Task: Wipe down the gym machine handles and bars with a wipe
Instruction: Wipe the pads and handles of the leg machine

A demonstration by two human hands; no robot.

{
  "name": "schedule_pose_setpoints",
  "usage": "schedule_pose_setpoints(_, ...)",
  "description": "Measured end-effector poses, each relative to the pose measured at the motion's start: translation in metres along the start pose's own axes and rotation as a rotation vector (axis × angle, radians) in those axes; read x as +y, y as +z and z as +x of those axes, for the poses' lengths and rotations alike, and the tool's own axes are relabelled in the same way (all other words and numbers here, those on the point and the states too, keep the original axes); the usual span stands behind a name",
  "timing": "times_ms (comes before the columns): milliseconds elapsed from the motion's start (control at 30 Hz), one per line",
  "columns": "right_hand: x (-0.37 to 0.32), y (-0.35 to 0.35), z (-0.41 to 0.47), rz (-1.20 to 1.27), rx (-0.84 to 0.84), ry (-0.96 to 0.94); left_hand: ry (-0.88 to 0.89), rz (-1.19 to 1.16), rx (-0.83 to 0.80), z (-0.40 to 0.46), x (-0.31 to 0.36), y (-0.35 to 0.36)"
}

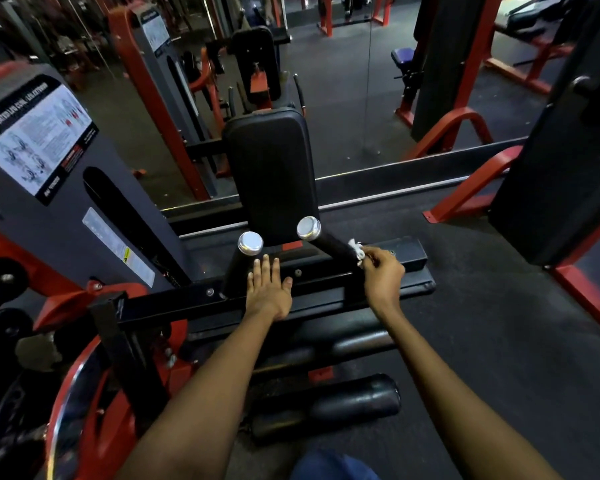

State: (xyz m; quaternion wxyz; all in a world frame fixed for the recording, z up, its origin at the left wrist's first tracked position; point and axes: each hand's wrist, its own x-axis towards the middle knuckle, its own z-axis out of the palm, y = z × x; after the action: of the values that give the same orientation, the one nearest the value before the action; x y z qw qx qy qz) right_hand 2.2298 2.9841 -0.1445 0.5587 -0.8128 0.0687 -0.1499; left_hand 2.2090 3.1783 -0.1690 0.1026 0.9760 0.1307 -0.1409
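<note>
Two black handles with silver end caps stick up from the leg curl machine, the left handle (241, 263) and the right handle (329, 242). My right hand (381, 277) pinches a small white wipe (356, 251) against the lower part of the right handle. My left hand (269, 289) lies flat with straight fingers on the black frame bar (323, 275) between the handles, just right of the left handle's base.
A black back pad (271, 174) stands behind the handles. The grey weight stack housing (66, 188) with an instruction label rises at left. Black roller pads (326, 407) lie below my arms. Red frame legs (471, 192) stand at right on the dark rubber floor.
</note>
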Motion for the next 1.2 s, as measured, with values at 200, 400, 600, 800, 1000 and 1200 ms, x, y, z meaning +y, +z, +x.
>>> schedule_pose_setpoints(200,-0.066,0.001,0.004,0.151,-0.171,-0.392,-0.001,0.007,0.003,0.001,0.000,0.000)
schedule_pose_setpoints(400,0.003,-0.011,0.038,-0.267,-0.305,-0.056,-0.001,0.014,0.002,0.000,0.000,0.000)
schedule_pose_setpoints(600,-0.066,-0.003,0.039,0.043,-0.433,-0.200,0.001,0.023,0.011,0.000,0.000,0.001)
schedule_pose_setpoints(800,-0.011,-0.003,0.075,-0.446,-0.600,-0.145,0.000,0.025,0.009,0.001,0.000,-0.001)
schedule_pose_setpoints(1000,-0.054,0.005,0.089,-0.386,-0.965,-0.250,0.004,0.030,0.025,0.001,-0.001,0.002)
schedule_pose_setpoints(1200,-0.080,0.014,0.091,-0.159,-1.138,-0.269,0.002,0.040,0.016,0.002,-0.001,0.001)
